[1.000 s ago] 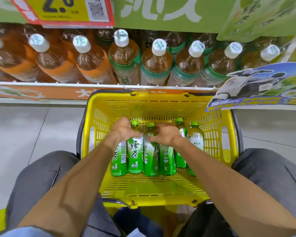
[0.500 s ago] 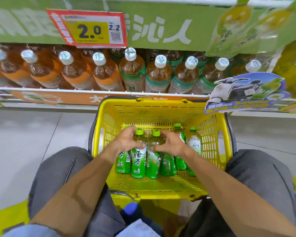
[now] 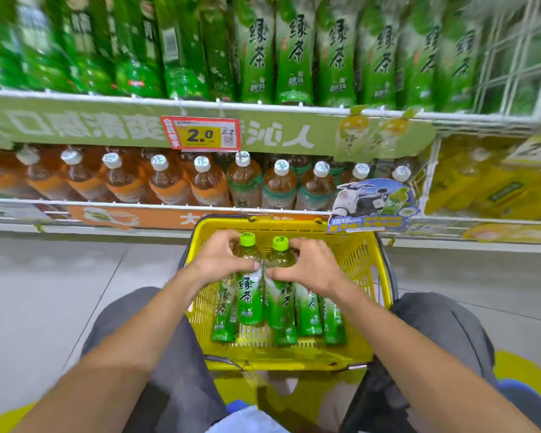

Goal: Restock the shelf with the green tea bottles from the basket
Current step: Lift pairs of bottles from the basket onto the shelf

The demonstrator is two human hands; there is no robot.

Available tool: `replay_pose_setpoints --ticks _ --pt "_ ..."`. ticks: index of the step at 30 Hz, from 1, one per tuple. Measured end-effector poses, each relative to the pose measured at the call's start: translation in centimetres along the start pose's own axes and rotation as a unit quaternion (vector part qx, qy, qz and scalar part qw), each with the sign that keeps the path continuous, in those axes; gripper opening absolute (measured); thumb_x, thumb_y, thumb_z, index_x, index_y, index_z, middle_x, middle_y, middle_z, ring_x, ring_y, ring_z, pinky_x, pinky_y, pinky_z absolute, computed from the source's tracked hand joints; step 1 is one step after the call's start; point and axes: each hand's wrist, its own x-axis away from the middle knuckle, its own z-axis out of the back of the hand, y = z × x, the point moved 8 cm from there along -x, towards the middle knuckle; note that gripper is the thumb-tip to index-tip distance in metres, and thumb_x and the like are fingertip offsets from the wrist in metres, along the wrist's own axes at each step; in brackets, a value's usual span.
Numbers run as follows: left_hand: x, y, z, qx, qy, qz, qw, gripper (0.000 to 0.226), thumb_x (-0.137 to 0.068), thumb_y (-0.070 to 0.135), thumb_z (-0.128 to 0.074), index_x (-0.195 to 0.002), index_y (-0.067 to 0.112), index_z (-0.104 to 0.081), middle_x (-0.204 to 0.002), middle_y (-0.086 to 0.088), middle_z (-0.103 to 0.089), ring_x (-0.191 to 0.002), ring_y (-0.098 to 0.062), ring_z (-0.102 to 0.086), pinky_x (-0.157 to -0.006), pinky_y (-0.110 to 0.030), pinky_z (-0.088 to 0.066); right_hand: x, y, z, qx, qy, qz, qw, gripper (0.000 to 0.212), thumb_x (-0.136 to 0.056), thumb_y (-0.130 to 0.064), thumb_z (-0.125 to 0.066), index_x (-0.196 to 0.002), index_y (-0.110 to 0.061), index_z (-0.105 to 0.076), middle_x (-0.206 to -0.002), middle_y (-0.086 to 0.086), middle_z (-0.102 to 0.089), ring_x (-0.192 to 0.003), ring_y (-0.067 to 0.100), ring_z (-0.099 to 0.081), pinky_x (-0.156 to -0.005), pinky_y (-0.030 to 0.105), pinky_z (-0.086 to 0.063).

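A yellow basket (image 3: 363, 254) stands on the floor between my knees. My left hand (image 3: 219, 260) grips one green tea bottle (image 3: 249, 295) near its shoulder. My right hand (image 3: 306, 267) grips a second green tea bottle (image 3: 280, 304) the same way. Both bottles are raised, their green caps above the basket's far rim. Three more green tea bottles (image 3: 308, 314) stay inside the basket. Above, the upper shelf (image 3: 263, 106) holds a row of the same green tea bottles (image 3: 297, 54), blurred.
The lower shelf (image 3: 169, 204) carries brown tea bottles (image 3: 166, 182) with white caps. A red and yellow price tag (image 3: 200, 134) hangs from the upper shelf rail. A scooter advert card (image 3: 372, 204) sticks out right of the basket. Yellow packs (image 3: 494, 185) fill the right bay.
Both hands have closed on one bottle each and lifted them up out of the row. The view has tilted upward, bringing the upper shelf of green tea bottles into sight.
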Motion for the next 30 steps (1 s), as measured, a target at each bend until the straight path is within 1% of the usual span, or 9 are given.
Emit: replay_pose_setpoints --ticks 4,9,12,15,19,20,23,27,30 --pt "1.2 4.8 2.9 0.007 0.036 -0.050 0.998 0.038 -0.063 0.019 -0.095 -0.093 0.011 -0.073 -0.074 0.012 -0.066 -0.063 0.003 -0.054 -0.058 -0.015 -0.039 0.7 -3.5 4.8 -0.011 0.062 0.042 0.997 0.036 -0.067 -0.061 -0.084 -0.072 -0.030 -0.065 -0.056 -0.009 -0.052 -0.053 0.006 -0.042 -0.049 0.026 -0.032" --pt "3.6 10.2 6.9 -0.024 0.085 -0.093 0.992 0.087 -0.041 0.058 -0.091 -0.114 0.015 -0.073 -0.108 0.002 -0.075 -0.105 -0.018 -0.069 -0.093 -0.035 -0.054 1.7 -7.6 9.0 -0.033 0.090 0.088 0.992 0.044 -0.068 -0.060 -0.083 -0.098 -0.029 -0.076 -0.071 -0.008 -0.070 -0.065 0.005 -0.057 -0.064 0.031 -0.049" --pt "5.4 14.5 8.7 -0.023 0.086 -0.133 0.987 0.070 -0.049 0.048 -0.091 -0.108 0.014 -0.076 -0.104 0.001 -0.077 -0.099 -0.019 -0.071 -0.088 -0.036 -0.055 2.5 -10.4 12.1 -0.039 0.118 0.128 0.984 0.028 -0.070 -0.055 -0.086 -0.081 -0.036 -0.070 -0.057 -0.016 -0.056 -0.056 -0.002 -0.048 -0.054 0.016 -0.034" --pt "7.2 18.5 9.8 0.002 0.070 -0.166 0.984 0.041 -0.063 0.023 -0.091 -0.100 0.014 -0.079 -0.095 -0.004 -0.080 -0.095 -0.028 -0.075 -0.084 -0.050 -0.060 3.2 -12.6 15.1 -0.054 0.143 0.156 0.976 0.030 -0.071 -0.054 -0.086 -0.078 -0.030 -0.072 -0.054 -0.017 -0.056 -0.055 -0.003 -0.048 -0.053 0.015 -0.033" --pt "8.9 23.9 11.3 0.018 0.061 -0.209 0.976 0.027 -0.074 0.006 -0.087 -0.099 0.008 -0.078 -0.087 -0.009 -0.079 -0.065 -0.009 -0.067 -0.063 -0.027 -0.054 4.2 -15.5 19.7 -0.064 0.171 0.188 0.965 0.033 -0.074 -0.054 -0.085 -0.077 -0.023 -0.073 -0.052 -0.012 -0.045 -0.053 0.004 -0.034 -0.049 0.021 -0.025" --pt "9.2 25.0 11.8 0.018 0.068 -0.213 0.974 0.027 -0.073 0.009 -0.088 -0.098 0.006 -0.077 -0.085 -0.011 -0.078 -0.064 -0.008 -0.066 -0.063 -0.031 -0.058 4.4 -16.1 20.8 -0.064 0.176 0.193 0.963 0.036 -0.075 -0.054 -0.084 -0.071 -0.022 -0.070 -0.052 -0.011 -0.042 -0.052 0.004 -0.032 -0.049 0.022 -0.023" --pt "9.4 28.4 13.7 -0.004 0.092 -0.229 0.969 0.052 -0.060 0.039 -0.091 -0.097 0.005 -0.077 -0.094 -0.017 -0.077 -0.079 -0.016 -0.067 -0.085 -0.052 -0.056 4.7 -18.4 24.4 -0.055 0.203 0.207 0.956 0.047 -0.074 -0.053 -0.085 -0.057 -0.030 -0.049 -0.048 -0.015 -0.035 -0.048 0.004 -0.032 -0.048 0.019 -0.024" --pt "8.5 32.9 17.0 -0.025 0.143 -0.253 0.957 0.105 -0.036 0.070 -0.091 -0.118 0.007 -0.072 -0.110 -0.009 -0.075 -0.103 -0.018 -0.071 -0.093 -0.037 -0.055 4.1 -21.4 28.5 -0.048 0.243 0.230 0.941 0.050 -0.076 -0.055 -0.084 -0.057 -0.033 -0.043 -0.054 -0.018 -0.033 -0.050 0.001 -0.030 -0.049 0.018 -0.026" --pt "8.0 36.1 18.6 -0.016 0.183 -0.277 0.943 0.092 -0.045 0.056 -0.093 -0.120 0.006 -0.071 -0.114 -0.003 -0.073 -0.107 -0.017 -0.069 -0.087 -0.026 -0.051 3.0 -23.1 31.0 -0.052 0.287 0.241 0.926 0.052 -0.076 -0.054 -0.083 -0.052 -0.031 -0.043 -0.049 -0.013 -0.032 -0.051 0.005 -0.027 -0.050 0.023 -0.022"
